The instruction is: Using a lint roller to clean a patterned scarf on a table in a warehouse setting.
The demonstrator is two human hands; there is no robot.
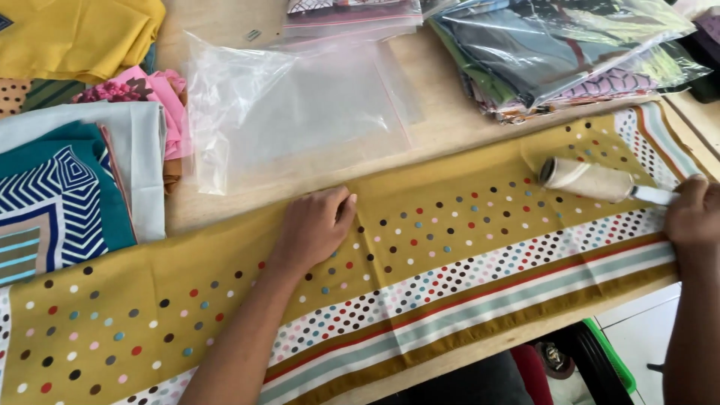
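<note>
mustard dotted scarf along table edge, left hand fingers flat on it; right hand fingers gripping lint roller

Empty clear plastic bag lies flat on bench, upper middle, crinkled at left edge, just above mustard dotted scarf; second clear bag at top edge, patterned cloth inside, pinkish seal strip; stack of clear bagged scarves at upper right, dark, green and pink patterns showing through, glossy glare; no labels, signs, screens.
</note>
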